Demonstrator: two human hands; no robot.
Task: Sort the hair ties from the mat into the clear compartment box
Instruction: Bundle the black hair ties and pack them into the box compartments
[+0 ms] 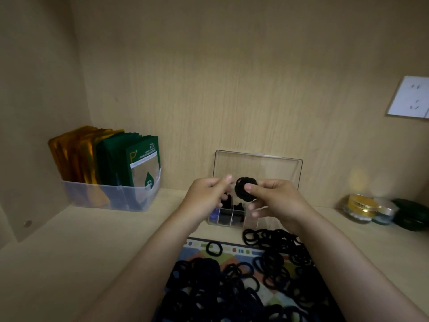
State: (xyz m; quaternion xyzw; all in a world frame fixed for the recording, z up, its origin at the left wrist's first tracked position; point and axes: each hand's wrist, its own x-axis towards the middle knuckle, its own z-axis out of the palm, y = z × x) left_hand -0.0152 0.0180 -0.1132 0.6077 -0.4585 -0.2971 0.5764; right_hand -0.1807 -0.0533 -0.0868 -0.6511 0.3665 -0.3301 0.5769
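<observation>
The right hand (276, 201) pinches a stacked bundle of black hair ties (242, 194) between thumb and fingers (248, 187), above the clear compartment box (232, 220). The left hand (206, 194) hovers beside the bundle with its fingers curled inward; whether they grip anything cannot be told. The box stands open, its lid (257, 165) upright against the back panel, and its left-hand compartments hold dark ties and something blue. In front of the box lies a patterned mat (234, 250) heaped with loose black hair ties (232, 289), both forearms crossing over them. Left of the box a translucent bin (111, 197) holds gold sachets (74, 154) and green sachets (139, 159); the front one shows a large "P" and a green drop mark, its smaller print too blurred to read. Right of the box sit a gold-lidded jar (361, 206), a smaller jar (384, 213) and a dark green case (412, 214). Everything rests on a pale wood-grain counter (81, 252) inside a matching wooden alcove, with a white socket plate (408, 97) on the panel above and right of the box.
</observation>
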